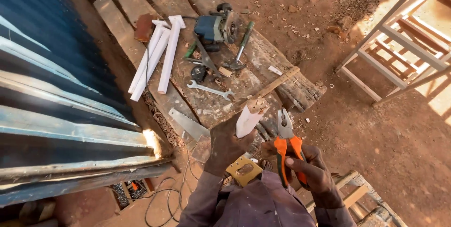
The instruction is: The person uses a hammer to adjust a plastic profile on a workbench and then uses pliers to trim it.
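Head view shows my left hand (226, 143) gripping the white wooden leg (249, 116) above the counter (221, 100), right fingers (300, 163) squeezing orange pliers (286, 138); I should hold the leg steady.

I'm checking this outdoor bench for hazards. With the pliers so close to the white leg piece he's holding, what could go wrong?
1. The left hand grips the white wooden piece right beside the pliers in the right hand; a slip could pinch fingers.
2. The handsaw lies near, its teeth possibly catching a sleeve.
3. Cables loop on the ground: a likely trip hazard.
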